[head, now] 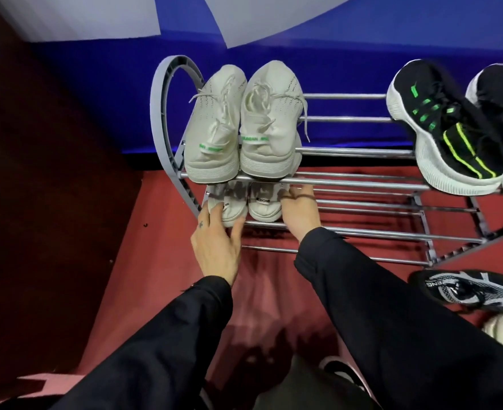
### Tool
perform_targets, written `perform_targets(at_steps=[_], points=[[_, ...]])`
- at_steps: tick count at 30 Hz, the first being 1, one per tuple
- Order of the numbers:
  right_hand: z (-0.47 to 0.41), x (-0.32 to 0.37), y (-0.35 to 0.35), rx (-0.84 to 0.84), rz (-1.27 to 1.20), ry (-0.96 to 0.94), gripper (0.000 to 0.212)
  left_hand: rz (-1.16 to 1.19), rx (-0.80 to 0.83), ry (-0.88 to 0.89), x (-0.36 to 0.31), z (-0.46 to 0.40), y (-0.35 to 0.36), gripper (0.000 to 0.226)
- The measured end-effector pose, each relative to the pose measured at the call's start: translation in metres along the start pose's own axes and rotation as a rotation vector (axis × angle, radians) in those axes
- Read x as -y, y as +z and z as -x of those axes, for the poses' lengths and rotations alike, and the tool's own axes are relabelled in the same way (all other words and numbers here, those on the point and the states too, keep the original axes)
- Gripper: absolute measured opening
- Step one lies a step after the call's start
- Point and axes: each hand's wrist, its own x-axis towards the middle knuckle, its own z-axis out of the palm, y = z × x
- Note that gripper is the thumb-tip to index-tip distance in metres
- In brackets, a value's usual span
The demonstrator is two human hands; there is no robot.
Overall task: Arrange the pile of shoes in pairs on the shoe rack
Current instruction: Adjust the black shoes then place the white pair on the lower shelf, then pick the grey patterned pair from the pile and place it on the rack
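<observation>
We see a shoe rack [348,181] of glossy metal rods with matt grey plastic ends; at ten o'clock, white sneakers [241,125] of perforated knit cloth; our sleeves [392,306] matt black fabric.

A grey shoe rack [348,180] with metal bars is set on a red floor [161,232] against a blue wall [362,54]. Two pale sneakers [238,125] are placed side by side at the left of the top shelf, and a black-and-green pair [445,125] at the right. On the shelf below, two white shoes [247,205] are flanked by the left hand [214,244] and right hand [300,211], fingers spread against their sides. A black patterned shoe [466,291] is seen on the floor at right.
</observation>
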Motion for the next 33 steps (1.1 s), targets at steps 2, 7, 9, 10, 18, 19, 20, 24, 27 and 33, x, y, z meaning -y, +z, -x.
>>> perform_targets(at_steps=[2, 7, 9, 10, 18, 19, 20, 24, 27, 33], points=[[0.005, 0.006, -0.005, 0.001, 0.136, -0.040, 0.012, -0.167, -0.041, -0.046, -0.004, 0.004, 0.000, 0.052], [0.010, -0.001, -0.011, -0.022, 0.175, -0.089, 0.028, -0.005, -0.003, -0.081, -0.007, -0.001, -0.005, 0.055], [0.012, -0.004, -0.011, -0.015, 0.158, -0.089, 0.031, 0.045, 0.009, -0.081, -0.007, -0.002, -0.004, 0.054], [0.012, -0.005, -0.010, -0.015, 0.159, -0.091, 0.033, 0.033, 0.016, -0.073, -0.007, -0.001, -0.002, 0.054], [0.021, -0.003, -0.024, 0.085, 0.166, -0.124, 0.042, 0.061, -0.046, -0.036, -0.016, 0.019, -0.007, 0.073], [0.024, -0.002, -0.029, 0.055, 0.160, -0.125, 0.038, 0.046, -0.081, -0.044, -0.022, 0.023, -0.009, 0.072], [0.027, -0.003, -0.034, 0.026, 0.158, -0.132, 0.031, 0.052, -0.095, -0.035, -0.028, 0.027, -0.011, 0.070], [0.053, -0.008, -0.067, 0.020, 0.236, -0.186, 0.016, 0.270, 0.105, 0.014, -0.056, 0.037, -0.015, 0.044], [0.083, -0.017, -0.107, 0.083, 0.271, -0.171, 0.020, 0.326, 0.303, 0.090, -0.080, 0.049, -0.011, 0.019], [0.139, -0.070, -0.200, -0.026, 0.231, -0.062, 0.016, 0.300, 0.631, 0.297, -0.134, 0.116, 0.026, 0.016]])
